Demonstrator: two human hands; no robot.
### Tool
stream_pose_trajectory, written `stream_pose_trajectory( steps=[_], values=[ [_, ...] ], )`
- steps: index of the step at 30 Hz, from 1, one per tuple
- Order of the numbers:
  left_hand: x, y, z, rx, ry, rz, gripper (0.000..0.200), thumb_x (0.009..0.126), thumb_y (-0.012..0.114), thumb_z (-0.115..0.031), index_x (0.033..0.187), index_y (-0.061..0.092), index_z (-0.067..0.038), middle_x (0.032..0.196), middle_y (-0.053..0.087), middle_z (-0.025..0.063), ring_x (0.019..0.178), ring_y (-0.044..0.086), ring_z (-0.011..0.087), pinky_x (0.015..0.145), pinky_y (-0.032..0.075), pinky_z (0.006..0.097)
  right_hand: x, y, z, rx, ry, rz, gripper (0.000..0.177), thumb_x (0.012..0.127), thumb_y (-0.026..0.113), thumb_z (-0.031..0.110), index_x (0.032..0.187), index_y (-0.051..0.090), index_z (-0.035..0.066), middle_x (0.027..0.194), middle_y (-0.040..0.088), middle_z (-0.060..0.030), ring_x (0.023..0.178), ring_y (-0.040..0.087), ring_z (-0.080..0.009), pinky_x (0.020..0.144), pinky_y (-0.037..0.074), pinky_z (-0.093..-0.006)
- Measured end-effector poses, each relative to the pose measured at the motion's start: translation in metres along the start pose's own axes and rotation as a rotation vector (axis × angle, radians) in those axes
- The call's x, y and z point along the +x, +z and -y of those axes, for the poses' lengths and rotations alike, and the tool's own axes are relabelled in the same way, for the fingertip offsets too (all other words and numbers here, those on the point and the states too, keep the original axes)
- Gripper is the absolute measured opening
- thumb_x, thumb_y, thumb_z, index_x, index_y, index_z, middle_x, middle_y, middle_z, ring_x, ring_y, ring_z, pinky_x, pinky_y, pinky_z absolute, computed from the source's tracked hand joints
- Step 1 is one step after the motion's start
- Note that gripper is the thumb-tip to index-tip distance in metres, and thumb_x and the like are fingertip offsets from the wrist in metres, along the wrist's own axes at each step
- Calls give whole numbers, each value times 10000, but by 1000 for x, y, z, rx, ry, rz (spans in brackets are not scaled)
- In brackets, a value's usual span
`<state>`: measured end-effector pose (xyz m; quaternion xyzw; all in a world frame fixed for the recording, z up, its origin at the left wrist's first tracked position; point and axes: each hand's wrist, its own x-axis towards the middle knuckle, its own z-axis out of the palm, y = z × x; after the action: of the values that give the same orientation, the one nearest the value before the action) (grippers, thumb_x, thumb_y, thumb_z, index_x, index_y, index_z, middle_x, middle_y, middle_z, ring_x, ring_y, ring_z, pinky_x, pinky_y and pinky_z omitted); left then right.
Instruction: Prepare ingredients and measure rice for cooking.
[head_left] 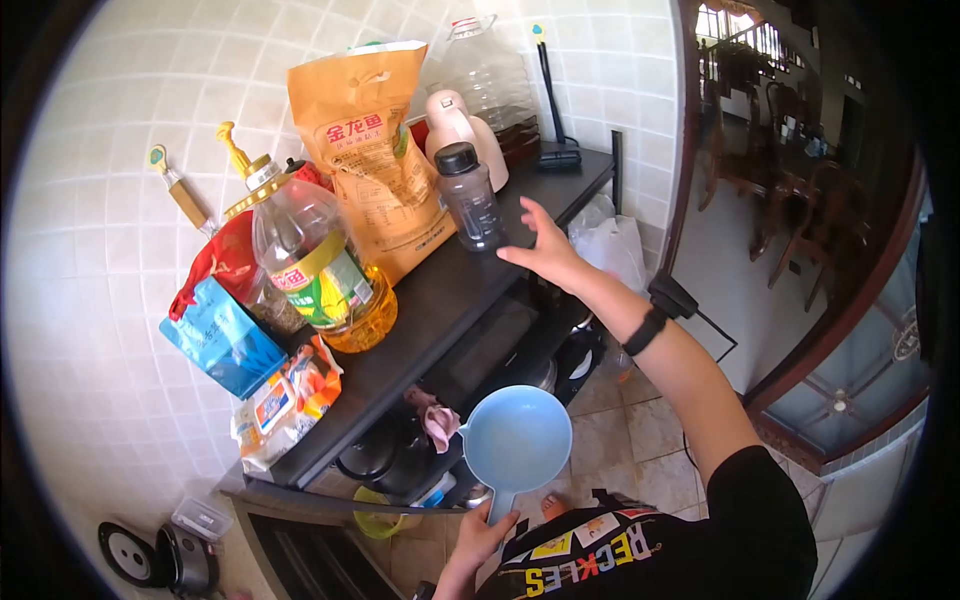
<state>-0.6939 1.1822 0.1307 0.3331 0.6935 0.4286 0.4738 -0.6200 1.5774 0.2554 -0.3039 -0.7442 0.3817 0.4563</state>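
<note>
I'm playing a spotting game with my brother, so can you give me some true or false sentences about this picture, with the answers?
1. The left hand holds a blue dipper. True.
2. The right hand is clenched in a fist. False: it is open, near the black-lidded bottle.
3. A pink jug stands behind the black-lidded bottle. True.
4. The big bottle with the yellow liquid is full to the top. False: the liquid is only near the bottom.
5. The shirt is black with colourful letters. True.
</note>
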Motion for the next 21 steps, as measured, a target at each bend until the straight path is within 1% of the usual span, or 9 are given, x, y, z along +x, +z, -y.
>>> stream_pose_trajectory(
  steps=[1,5,8,9,13,15,18,20,21],
  values=[
    [8,-4,-6,-1,-7,-5,249,798,682,-212,911,642,6,687,596,-9,648,510,68,607,436,252,23,10,-6,37,12,-12,1042,659,803,236,1434,129,58,1346,338,-260,1268,346,-329,1037,302,-403],
    [27,-8,-16,16,-22,-23,235,789,679,-193,910,644,6,711,625,10,662,536,70,617,444,244,74,41,-19,3,16,-12,1162,625,818,207,1443,4,72,1382,285,-259,1309,301,-312,1050,288,-374],
    [39,-1,-21,38,-79,-86,219,781,682,-190,886,651,0,693,625,19,647,540,72,598,437,242,91,56,-37,208,32,31,1191,616,822,197,1442,-27,72,1347,351,-232,1266,365,-302,1042,303,-371],
    [39,5,-25,10,-137,-125,220,778,685,-196,875,654,-1,684,621,18,642,536,72,592,435,245,101,69,-57,192,-88,-69,1102,606,823,176,1426,98,55,1272,443,-192,1200,439,-294,1015,339,-364],
    [51,36,-26,-33,-174,-276,215,783,686,-202,830,643,4,671,609,16,624,527,71,577,426,241,114,39,-47,128,-54,57,952,606,818,159,1361,250,37,1214,494,-166,1157,476,-279,990,364,-359],
    [56,55,-31,-56,-195,-326,211,795,678,-196,813,627,9,679,606,15,623,527,72,581,422,236,126,15,-58,-28,-174,-7,837,605,812,146,1287,342,29,1220,489,-161,1163,471,-258,977,372,-355],
    [67,83,-32,-146,-197,-403,236,796,678,-215,829,631,14,689,616,25,630,545,86,599,437,243,153,-23,-88,121,-172,62,852,606,814,212,1274,321,21,1192,494,-172,1154,474,-279,974,374,-366],
    [75,105,-20,-256,-109,-526,156,786,659,-179,791,611,-32,609,508,-8,505,404,83,438,293,259,167,-41,-106,202,-85,103,849,618,817,207,1270,309,15,1177,510,-162,1124,495,-254,963,384,-358],
    [79,114,-20,-268,-109,-546,156,786,659,-179,791,611,-32,609,508,-8,505,404,83,438,293,259,175,-46,-115,207,-56,83,850,628,815,194,1278,300,10,1171,521,-156,1100,515,-250,954,395,-354]
  ],
)
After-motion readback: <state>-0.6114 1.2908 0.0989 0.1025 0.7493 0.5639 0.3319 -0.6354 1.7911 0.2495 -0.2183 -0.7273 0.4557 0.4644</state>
